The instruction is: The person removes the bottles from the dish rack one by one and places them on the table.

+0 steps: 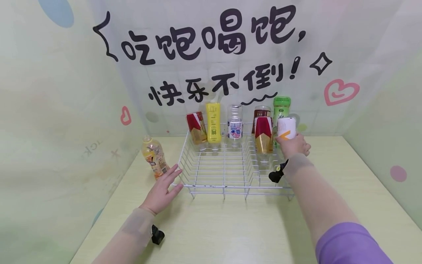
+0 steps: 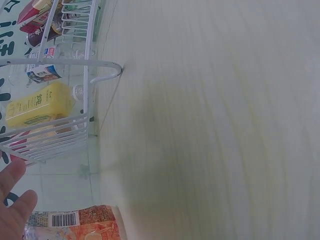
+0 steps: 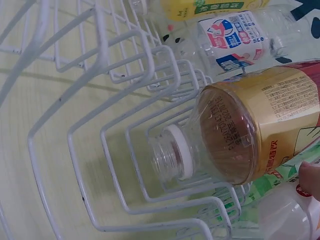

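Observation:
My right hand point(image 1: 295, 146) grips a white bottle point(image 1: 286, 128) with an orange mark, at the right side of the white wire rack point(image 1: 211, 187). In the right wrist view, that bottle point(image 3: 282, 215) shows partly, below an upside-down red-and-gold bottle point(image 3: 280, 125) whose clear neck points down among the wires. By the rack's left front corner, my left hand point(image 1: 163, 192) has its fingers extended, holding nothing; whether they touch the wire is unclear. An orange-labelled bottle point(image 1: 155, 157) stands just beyond it on the table.
Along the rack's back stand another red-and-gold bottle point(image 1: 197, 128), a yellow bottle point(image 1: 213, 123), a clear bottle point(image 1: 235, 126), a dark red bottle point(image 1: 262, 110) and a green bottle point(image 1: 281, 106). Printed cloth walls point(image 1: 66, 110) enclose the pale table point(image 1: 227, 231).

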`<action>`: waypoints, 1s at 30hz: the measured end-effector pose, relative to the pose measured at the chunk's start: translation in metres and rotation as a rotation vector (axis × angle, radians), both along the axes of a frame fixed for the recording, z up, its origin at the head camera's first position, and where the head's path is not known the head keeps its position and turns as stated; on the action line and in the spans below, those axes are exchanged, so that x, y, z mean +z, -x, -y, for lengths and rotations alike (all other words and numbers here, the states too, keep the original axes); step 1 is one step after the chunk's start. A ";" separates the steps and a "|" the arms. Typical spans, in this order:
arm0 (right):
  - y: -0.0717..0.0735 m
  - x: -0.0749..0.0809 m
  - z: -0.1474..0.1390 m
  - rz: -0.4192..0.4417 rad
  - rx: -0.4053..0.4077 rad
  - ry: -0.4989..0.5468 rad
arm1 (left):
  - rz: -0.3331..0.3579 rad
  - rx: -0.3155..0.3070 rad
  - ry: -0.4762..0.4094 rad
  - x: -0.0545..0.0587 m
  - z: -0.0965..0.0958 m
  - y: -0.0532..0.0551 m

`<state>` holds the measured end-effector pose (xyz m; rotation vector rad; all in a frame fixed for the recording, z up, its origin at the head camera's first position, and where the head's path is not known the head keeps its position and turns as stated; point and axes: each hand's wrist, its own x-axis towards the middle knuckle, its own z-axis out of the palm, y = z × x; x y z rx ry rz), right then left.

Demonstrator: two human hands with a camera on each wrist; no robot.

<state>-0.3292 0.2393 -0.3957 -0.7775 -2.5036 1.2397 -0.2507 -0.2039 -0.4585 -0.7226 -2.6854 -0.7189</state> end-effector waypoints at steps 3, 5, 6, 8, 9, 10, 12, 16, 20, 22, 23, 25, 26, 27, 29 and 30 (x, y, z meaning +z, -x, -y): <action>0.000 -0.001 0.001 -0.023 -0.015 0.040 | -0.002 0.002 -0.004 0.000 0.000 0.000; 0.000 -0.002 0.000 -0.041 -0.022 0.067 | -0.003 0.005 -0.009 0.000 -0.001 0.000; -0.001 -0.002 0.000 -0.048 -0.026 0.083 | -0.003 0.004 -0.010 0.000 -0.001 0.000; -0.001 -0.003 0.000 -0.061 -0.038 0.113 | -0.002 0.004 -0.012 0.001 -0.001 -0.001; -0.001 -0.003 0.000 -0.069 -0.046 0.125 | -0.001 0.008 -0.013 0.001 -0.001 -0.001; 0.000 -0.003 -0.001 -0.082 -0.057 0.134 | 0.000 0.009 -0.012 0.001 -0.001 -0.001; 0.000 -0.003 -0.002 -0.102 -0.071 0.135 | 0.003 0.009 -0.008 0.001 -0.001 -0.001; 0.000 -0.003 -0.004 -0.152 -0.095 0.123 | 0.007 0.013 -0.012 0.002 -0.001 -0.001; 0.002 -0.002 -0.005 -0.200 -0.110 0.184 | 0.012 0.013 -0.015 0.003 -0.001 -0.001; 0.003 -0.001 -0.005 -0.239 -0.113 0.232 | 0.016 0.014 -0.014 0.003 -0.002 0.000; 0.003 0.000 -0.005 -0.257 -0.111 0.255 | 0.018 0.014 -0.012 0.003 -0.002 0.000; 0.004 0.000 -0.005 -0.283 -0.105 0.291 | 0.022 0.017 -0.013 0.003 -0.002 0.000; 0.005 0.000 -0.006 -0.295 -0.102 0.303 | 0.025 0.018 -0.013 0.003 -0.002 0.000; 0.005 -0.001 -0.007 -0.296 -0.094 0.315 | 0.027 0.018 -0.014 0.003 -0.002 0.000; 0.005 -0.001 -0.008 -0.298 -0.081 0.334 | 0.030 0.018 -0.014 0.003 -0.002 0.000; 0.005 0.000 -0.009 -0.298 -0.077 0.343 | 0.032 0.020 -0.015 0.003 -0.002 0.000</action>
